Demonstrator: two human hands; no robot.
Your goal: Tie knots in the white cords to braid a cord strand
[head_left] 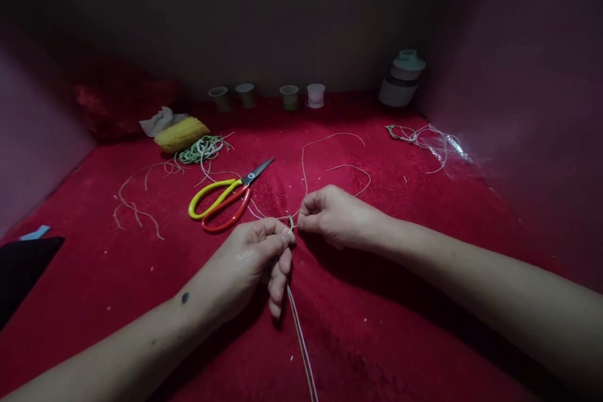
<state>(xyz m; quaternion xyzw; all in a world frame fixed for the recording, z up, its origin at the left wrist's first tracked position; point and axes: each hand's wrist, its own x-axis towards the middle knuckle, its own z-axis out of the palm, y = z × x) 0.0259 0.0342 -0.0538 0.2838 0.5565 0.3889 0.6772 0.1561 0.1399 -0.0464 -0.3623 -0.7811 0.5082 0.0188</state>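
Note:
My left hand (pixel 257 254) pinches a small green-and-white knotted cord (pixel 291 223) between thumb and forefinger, its other fingers loosely curled. From below that hand, pale green and white strands (pixel 299 326) run taut toward the bottom edge. Just right of the knot, my right hand (pixel 327 217) is closed in a pinch on a thin cord end. A loose pale cord (pixel 304 163) loops over the cloth beyond the right hand. Scissors (pixel 230 195) with one yellow and one red handle lie behind my left hand, blades pointing away to the right.
Red cloth (pixel 188 314) covers the surface. Farther left are a yellow bundle (pixel 181 135), green-and-white braided cords (pixel 202 149) and loose strands (pixel 136 207). Several small cups (pixel 289 98) line the back. At the right stand a white-lidded container (pixel 402 81) and tangled cord with plastic (pixel 443 141).

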